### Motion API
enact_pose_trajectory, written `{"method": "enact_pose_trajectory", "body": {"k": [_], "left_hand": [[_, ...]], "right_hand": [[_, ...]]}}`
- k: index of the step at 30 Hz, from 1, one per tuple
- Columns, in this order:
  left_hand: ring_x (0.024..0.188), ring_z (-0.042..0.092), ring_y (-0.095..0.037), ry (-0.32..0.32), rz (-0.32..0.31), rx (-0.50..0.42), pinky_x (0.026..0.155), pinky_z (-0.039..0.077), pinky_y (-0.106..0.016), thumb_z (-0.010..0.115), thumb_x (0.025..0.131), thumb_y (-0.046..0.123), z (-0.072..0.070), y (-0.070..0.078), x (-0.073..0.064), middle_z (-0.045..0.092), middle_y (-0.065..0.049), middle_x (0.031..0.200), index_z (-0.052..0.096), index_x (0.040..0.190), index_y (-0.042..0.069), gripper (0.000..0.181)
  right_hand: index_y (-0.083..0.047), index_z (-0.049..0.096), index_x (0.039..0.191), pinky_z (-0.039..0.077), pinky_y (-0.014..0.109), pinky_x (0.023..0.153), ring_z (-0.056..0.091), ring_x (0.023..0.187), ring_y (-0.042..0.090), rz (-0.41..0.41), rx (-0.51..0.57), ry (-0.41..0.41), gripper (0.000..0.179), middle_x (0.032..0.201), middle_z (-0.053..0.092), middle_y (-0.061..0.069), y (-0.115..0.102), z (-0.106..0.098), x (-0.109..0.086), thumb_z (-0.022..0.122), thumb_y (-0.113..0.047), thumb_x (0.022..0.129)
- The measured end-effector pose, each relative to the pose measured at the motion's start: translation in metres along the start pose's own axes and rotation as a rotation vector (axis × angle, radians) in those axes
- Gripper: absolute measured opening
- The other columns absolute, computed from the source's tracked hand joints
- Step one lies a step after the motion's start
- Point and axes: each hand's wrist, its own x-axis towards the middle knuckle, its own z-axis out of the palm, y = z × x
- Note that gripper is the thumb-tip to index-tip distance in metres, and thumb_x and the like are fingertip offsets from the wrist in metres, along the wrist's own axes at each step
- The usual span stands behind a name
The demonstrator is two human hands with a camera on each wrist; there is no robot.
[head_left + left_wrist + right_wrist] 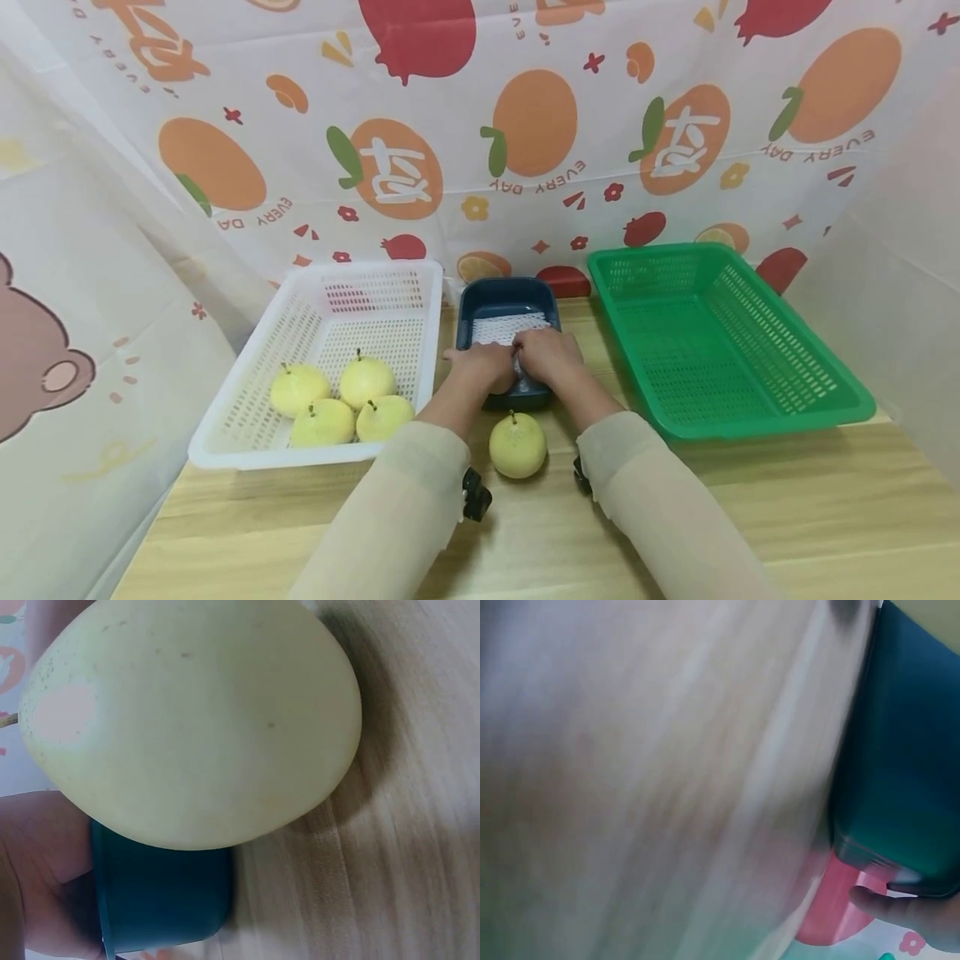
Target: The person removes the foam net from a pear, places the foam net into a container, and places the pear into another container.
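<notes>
A small dark-blue tray [465,310] holds white foam netting [510,325]. Over its near half, my left hand [486,365] and right hand [549,357] meet with fingers curled, pinching a bit of white netting between them; the fingertips are largely hidden. A yellow pear [517,447] stands on the table between my forearms, stem up, just in front of the tray. In the left wrist view that pear [195,727] fills much of the picture, partly covering the tray [161,892]. The right wrist view catches the tray's side [907,750] and one finger [892,906].
To the left is a white plastic basket [247,367] with several yellow pears [322,423] in its near part. A green plastic basket [675,350] stands on the right. Behind them hangs a fruit-print cloth [480,225]. The table [847,500] has a wood-grain top.
</notes>
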Motion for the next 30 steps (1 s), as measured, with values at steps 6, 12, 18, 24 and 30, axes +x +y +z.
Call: {"method": "enact_pose_trajectory", "body": {"k": [6,12,18,24,30], "left_hand": [[0.137,0.041,-0.033,0.031,0.027,0.028,0.106,0.023,-0.075,0.045,0.102,0.036,-0.001,0.003,-0.002,0.051,-0.01,0.146,0.051,0.144,0.02,0.045],[0.137,0.04,-0.034,0.04,0.014,0.03,0.106,0.023,-0.074,0.048,0.101,0.037,-0.003,0.001,-0.005,0.051,-0.011,0.146,0.053,0.142,0.019,0.045],[0.139,0.038,-0.035,0.021,-0.007,0.037,0.108,0.021,-0.074,0.051,0.1,0.043,-0.002,-0.003,-0.004,0.049,-0.009,0.147,0.05,0.144,0.021,0.05],[0.137,0.042,-0.034,0.04,0.011,0.064,0.107,0.021,-0.074,0.056,0.098,0.04,0.004,-0.006,-0.006,0.049,-0.007,0.148,0.043,0.148,0.027,0.053],[0.134,0.044,-0.034,0.1,0.053,0.075,0.103,0.028,-0.075,0.062,0.093,0.044,0.008,-0.007,-0.013,0.049,-0.007,0.148,0.043,0.149,0.028,0.061]], "right_hand": [[-0.023,0.071,0.12,0.038,0.063,0.101,0.057,0.121,0.027,-0.024,0.059,-0.005,0.029,0.127,0.066,0.002,0.002,-0.014,-0.007,0.049,-0.025,0.1],[-0.017,0.07,0.121,0.048,0.048,0.1,0.06,0.116,0.025,-0.154,0.165,-0.012,0.029,0.123,0.068,0.003,-0.006,-0.053,-0.036,0.055,-0.029,0.1],[-0.02,0.075,0.105,0.052,0.031,0.073,0.06,0.081,0.015,-0.306,0.325,-0.106,0.018,0.091,0.07,-0.006,-0.014,-0.076,-0.081,0.065,-0.032,0.095],[-0.02,0.075,0.096,0.05,0.029,0.063,0.058,0.071,0.013,-0.38,0.395,-0.197,0.017,0.077,0.065,-0.007,-0.017,-0.073,-0.103,0.077,-0.033,0.085],[-0.012,0.076,0.09,0.05,0.028,0.065,0.057,0.069,0.012,-0.4,0.419,-0.231,0.012,0.074,0.064,-0.006,-0.022,-0.068,-0.109,0.081,-0.018,0.081]]}}
